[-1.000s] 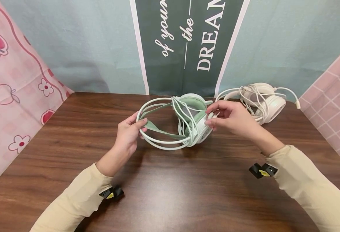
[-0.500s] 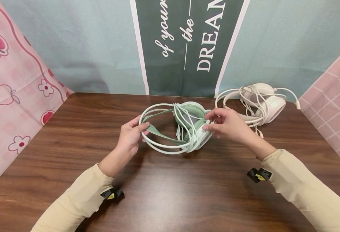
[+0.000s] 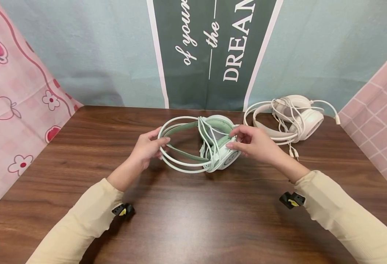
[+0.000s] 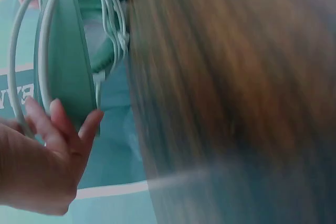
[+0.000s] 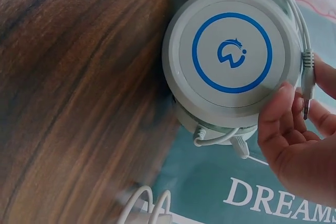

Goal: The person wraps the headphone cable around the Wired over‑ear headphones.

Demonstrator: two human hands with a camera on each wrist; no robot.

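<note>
A white and mint-green headset [image 3: 231,158] is held between both hands over the table, its thin cable wound several times round the ear cups. My left hand [image 3: 148,146] grips the headband at its far left end, thumb over the white hoops, beside the green inner strap [image 4: 71,61]. At the right end, my right hand [image 3: 254,142] pinches the edge of the near ear cup [image 5: 231,51], which carries a blue ring and logo. An audio plug [image 5: 307,85] on the cable lies among those fingers.
A second, all-white headset [image 3: 307,126], its cable also wrapped, lies at the table's back right with its microphone boom [image 3: 328,106] sticking out. The brown wooden table [image 3: 193,223] meets a grey-blue cloth backdrop [image 3: 107,66]. Patterned pink cloths flank both sides.
The green headset has come down and slightly nearer, and its outer ear cup face shows more. My right hand has shifted left, uncovering the white headset's band and plugs.
</note>
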